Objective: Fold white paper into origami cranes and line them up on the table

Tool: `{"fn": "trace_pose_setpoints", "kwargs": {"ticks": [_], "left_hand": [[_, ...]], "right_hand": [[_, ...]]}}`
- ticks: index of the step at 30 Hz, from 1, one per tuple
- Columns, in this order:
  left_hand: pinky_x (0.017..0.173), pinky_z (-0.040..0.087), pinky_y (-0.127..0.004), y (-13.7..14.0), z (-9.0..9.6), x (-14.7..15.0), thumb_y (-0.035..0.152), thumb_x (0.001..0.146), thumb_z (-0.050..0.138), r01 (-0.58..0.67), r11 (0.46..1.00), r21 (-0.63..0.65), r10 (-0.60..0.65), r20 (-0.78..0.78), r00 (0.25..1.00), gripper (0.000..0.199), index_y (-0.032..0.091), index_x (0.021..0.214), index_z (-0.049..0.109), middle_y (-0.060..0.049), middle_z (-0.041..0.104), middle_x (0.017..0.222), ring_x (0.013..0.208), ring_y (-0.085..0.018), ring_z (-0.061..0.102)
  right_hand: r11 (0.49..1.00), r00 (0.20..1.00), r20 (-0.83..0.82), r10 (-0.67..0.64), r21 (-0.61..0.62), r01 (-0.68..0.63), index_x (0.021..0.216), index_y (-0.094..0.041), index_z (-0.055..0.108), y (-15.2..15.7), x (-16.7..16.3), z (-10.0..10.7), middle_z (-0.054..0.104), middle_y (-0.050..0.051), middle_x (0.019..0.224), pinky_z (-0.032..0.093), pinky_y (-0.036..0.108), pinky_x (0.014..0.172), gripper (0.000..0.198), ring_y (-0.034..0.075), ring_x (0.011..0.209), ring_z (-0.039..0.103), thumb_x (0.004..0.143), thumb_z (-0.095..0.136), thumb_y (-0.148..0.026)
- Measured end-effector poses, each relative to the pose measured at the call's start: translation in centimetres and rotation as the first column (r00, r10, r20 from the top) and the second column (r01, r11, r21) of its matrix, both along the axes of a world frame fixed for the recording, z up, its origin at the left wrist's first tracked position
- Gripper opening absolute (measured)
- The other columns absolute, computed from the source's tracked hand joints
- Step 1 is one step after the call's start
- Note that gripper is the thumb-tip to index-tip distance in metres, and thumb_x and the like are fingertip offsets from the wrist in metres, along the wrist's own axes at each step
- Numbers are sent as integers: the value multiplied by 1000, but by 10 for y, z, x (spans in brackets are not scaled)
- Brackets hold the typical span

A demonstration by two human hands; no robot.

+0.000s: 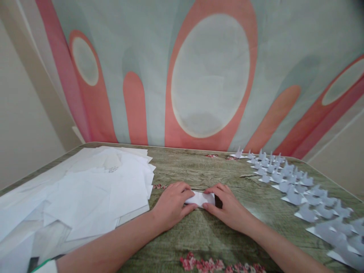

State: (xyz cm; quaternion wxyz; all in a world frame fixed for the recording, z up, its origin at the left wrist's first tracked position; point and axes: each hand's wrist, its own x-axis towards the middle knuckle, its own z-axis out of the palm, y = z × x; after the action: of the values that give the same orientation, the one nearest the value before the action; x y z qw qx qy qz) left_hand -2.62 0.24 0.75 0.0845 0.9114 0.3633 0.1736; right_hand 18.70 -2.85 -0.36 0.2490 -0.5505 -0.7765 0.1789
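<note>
Both hands (pixel 173 203) (pixel 231 210) pinch folded paper (pixel 200 198) between fingers (pixel 188 195), well short of table's far edge (pixel 184 149).

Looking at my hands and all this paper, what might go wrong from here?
The folded paper is held between your left fingers and right fingers, so an uneven pull might skew or crease it.
Your left forearm crosses in front of the loose, overlapping sheets, so a sweep could drag some.
The paper figures stand close together on the right, so one bump could tip several.
</note>
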Motion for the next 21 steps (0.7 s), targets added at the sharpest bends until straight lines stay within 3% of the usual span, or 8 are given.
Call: {"fn": "trace_pose_setpoints", "kwargs": {"ticks": [8,14,21], "left_hand": [[84,42,-36,-2,2,2,37,84,52,20,997,74,-10,-133,991,25,19,100,59,-5,60,102,96,-20,55],[82,46,-40,-10,-1,8,27,87,49,26,985,168,24,-287,958,25,10,103,57,-14,61,104,97,-24,58],[84,46,-39,-15,-7,11,22,87,48,4,971,238,77,-330,941,25,5,103,57,-20,59,111,101,-26,58]], "right_hand": [[999,999,27,-20,41,19,101,-22,59,-2,0,-2,55,6,93,40,36,80,27,22,90,49,77,58,-35],[995,998,65,14,99,-20,99,-22,63,-4,0,-2,52,7,91,42,36,79,22,22,89,48,80,56,-31],[990,992,125,34,131,-51,102,-22,63,-6,1,-2,52,8,93,43,37,78,24,22,88,48,83,52,-31]]}}
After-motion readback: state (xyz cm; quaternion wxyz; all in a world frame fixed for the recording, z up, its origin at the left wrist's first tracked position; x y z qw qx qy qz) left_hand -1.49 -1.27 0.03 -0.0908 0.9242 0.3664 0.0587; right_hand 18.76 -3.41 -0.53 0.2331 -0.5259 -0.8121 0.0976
